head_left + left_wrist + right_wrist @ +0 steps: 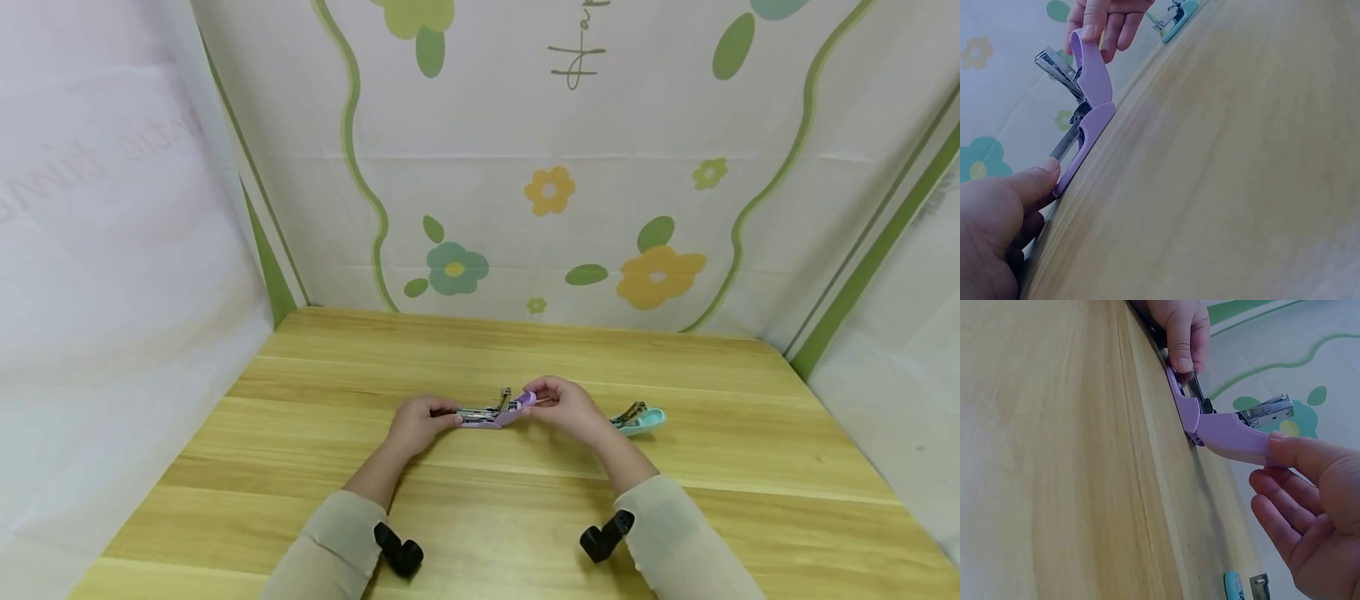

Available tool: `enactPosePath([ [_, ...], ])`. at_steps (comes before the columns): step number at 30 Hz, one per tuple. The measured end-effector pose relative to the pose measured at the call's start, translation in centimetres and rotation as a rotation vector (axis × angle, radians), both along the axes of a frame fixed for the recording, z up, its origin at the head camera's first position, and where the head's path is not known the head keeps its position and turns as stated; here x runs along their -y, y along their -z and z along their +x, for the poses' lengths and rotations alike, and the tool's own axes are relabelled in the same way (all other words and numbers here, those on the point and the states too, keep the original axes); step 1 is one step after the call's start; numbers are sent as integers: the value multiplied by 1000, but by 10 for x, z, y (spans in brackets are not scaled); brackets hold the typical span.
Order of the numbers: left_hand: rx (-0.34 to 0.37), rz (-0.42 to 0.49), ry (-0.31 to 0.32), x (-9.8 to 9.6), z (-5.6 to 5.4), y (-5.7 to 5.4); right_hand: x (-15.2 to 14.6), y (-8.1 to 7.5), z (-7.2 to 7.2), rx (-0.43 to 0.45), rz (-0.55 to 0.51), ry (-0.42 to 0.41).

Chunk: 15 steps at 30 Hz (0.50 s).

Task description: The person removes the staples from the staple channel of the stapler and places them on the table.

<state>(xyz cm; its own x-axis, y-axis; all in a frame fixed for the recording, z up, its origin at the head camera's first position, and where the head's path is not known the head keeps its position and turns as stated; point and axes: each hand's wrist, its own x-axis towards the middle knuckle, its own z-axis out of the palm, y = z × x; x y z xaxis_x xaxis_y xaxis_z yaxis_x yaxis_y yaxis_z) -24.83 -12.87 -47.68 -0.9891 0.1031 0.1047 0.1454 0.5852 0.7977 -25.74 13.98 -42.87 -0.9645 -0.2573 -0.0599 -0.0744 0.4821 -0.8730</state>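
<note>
A purple stapler [480, 422] lies folded wide open on the wooden table, its metal magazine parts showing. My left hand [422, 427] pinches the base end between thumb and fingers; in the left wrist view the thumb [1044, 172] presses on the metal strip. At the other end my right hand [567, 408] pinches the tip of the raised purple cover [1235, 434], thumb on top and the other fingers loosely bent. A metal piece [1269, 411] sticks up from the hinge side of the cover.
A teal stapler [647, 422], also opened up, lies on the table [480, 517] just right of my right hand. Behind the table hangs a white cloth [480, 192] printed with flowers, and pale cloth walls [112, 292] stand at both sides.
</note>
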Motion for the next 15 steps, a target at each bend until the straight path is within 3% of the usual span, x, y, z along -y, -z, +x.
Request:
enactPosePath([
  [8,11,-2,-9,0,0,0,-9,8,-2,56,-37,-25],
  [15,16,3,-13,0,0,1,-11,10,-1,55,-47,-41],
])
